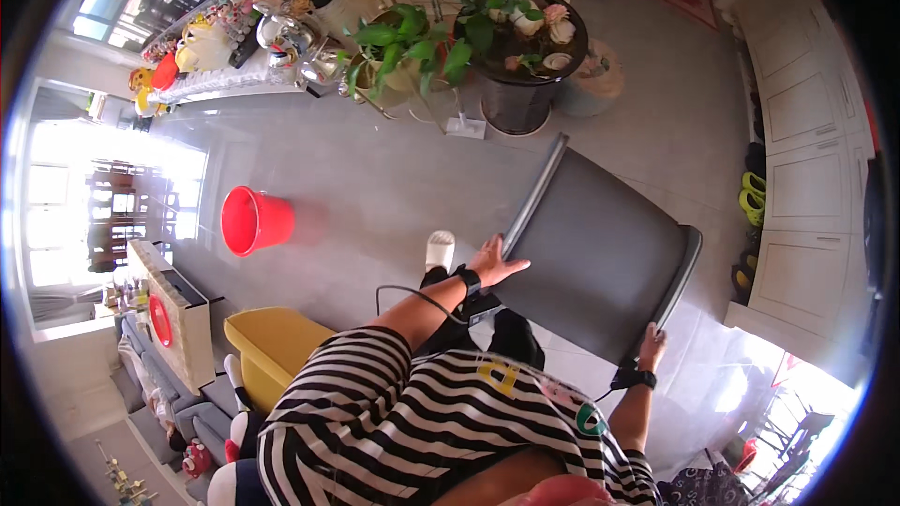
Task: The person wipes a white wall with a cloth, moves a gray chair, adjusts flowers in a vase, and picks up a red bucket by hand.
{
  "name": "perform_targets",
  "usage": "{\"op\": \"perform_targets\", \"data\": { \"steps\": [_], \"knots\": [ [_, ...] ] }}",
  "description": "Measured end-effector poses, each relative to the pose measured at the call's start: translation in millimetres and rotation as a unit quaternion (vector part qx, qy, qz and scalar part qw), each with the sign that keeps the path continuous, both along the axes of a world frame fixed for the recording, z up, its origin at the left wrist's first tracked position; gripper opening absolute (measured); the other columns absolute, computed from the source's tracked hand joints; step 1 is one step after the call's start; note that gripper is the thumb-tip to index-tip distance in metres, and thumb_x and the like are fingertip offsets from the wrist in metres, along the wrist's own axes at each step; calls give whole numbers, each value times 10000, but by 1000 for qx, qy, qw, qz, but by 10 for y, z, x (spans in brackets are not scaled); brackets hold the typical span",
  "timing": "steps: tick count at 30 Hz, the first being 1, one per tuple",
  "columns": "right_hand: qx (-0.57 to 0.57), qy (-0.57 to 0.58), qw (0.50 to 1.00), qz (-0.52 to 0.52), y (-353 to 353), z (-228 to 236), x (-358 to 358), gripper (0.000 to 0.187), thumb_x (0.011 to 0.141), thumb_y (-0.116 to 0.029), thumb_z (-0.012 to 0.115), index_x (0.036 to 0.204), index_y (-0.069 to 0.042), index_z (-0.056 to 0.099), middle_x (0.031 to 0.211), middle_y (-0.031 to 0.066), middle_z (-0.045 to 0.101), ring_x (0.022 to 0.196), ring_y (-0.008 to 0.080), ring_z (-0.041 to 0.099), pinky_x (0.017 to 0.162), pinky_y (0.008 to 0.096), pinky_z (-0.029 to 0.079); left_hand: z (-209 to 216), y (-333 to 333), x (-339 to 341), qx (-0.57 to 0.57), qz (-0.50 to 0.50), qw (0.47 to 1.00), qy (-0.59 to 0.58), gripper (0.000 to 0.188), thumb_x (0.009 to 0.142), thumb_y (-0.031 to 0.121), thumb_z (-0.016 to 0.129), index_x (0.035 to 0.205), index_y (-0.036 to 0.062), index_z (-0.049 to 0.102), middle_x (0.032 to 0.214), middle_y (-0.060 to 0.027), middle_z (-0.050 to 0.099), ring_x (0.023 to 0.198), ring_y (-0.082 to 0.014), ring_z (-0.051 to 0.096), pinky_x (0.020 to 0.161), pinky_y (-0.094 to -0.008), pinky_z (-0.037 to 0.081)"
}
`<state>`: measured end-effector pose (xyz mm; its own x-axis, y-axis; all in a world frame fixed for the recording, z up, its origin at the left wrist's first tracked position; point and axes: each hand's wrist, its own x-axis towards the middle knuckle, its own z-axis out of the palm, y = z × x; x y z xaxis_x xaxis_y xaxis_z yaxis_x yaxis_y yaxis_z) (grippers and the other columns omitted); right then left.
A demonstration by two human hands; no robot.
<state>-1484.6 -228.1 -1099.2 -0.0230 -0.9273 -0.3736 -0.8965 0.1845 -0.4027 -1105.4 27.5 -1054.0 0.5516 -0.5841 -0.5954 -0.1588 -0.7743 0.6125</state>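
In front of me is a large dark grey piece of furniture [600, 244], smooth and box-like, with a thick rounded rim at each end; it looks like a stool or bench, but its exact kind is unclear. My left hand [495, 262] grips its left rim, the thumb stretched over the grey surface. At the near right corner, my right hand [652, 347] is closed around the other rim, its fingers partly hidden. The furniture sits tilted in view, between my body and the potted plants. Both wrists wear black bands.
A red bucket [257, 219] stands on the grey tiled floor to the left. Ahead are a dark round planter [521, 98] and a leafy plant [398, 49]. A yellow chair [277, 347] is near my left side. White cabinets [811, 150] with shoes beneath line the right.
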Motion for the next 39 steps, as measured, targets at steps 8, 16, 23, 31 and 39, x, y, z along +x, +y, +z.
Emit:
{"op": "perform_targets", "data": {
  "steps": [8, 16, 23, 31, 39],
  "knots": [
    [-26, 44, 999, 11, -108, -38, 110, 585, 781, -532, 529, 973, 21, 524, 936, 237, 594, 901, 404, 558, 776, 465, 421, -324, 49, -181, -47, 68, 993, -81, 660, 804, 406, 560, 1276, 14, 316, 1122, -261, 516, 1030, -390, 511, 860, -412, 416],
    [-3, 68, 998, 2, -197, 17, 231, 547, 782, -536, 530, 915, -6, 527, 877, 215, 609, 840, 400, 580, 735, 462, 441, -224, 52, -174, -20, 86, 995, -36, 636, 820, 376, 551, 1282, 15, 303, 1103, -246, 536, 991, -390, 534, 838, -422, 430],
    [-14, 76, 995, 63, -449, 58, 613, 561, 794, -544, 498, 946, -4, 523, 904, 227, 605, 865, 419, 567, 759, 475, 436, -386, 183, -186, -59, 138, 986, -70, 634, 817, 383, 567, 1264, 0, 331, 1003, -248, 579, 913, -384, 575, 771, -413, 463],
    [-58, 67, 985, 145, -991, 145, 1411, 526, 820, -503, 485, 981, -3, 504, 876, 232, 610, 841, 418, 577, 743, 490, 447, -448, 164, -184, -66, 214, 970, -94, 526, 818, 372, 561, 1194, 34, 415, 958, -228, 597, 915, -386, 571, 761, -424, 459],
    [-102, 79, 963, 236, -1685, 179, 2355, 488, 823, -456, 506, 1035, -17, 479, 852, 216, 619, 812, 388, 596, 704, 473, 473, -362, -286, -203, 2, 312, 940, -136, 530, 803, 441, 538, 1122, 28, 447, 937, -243, 592, 874, -421, 563, 757, -455, 448]
  ]
}}
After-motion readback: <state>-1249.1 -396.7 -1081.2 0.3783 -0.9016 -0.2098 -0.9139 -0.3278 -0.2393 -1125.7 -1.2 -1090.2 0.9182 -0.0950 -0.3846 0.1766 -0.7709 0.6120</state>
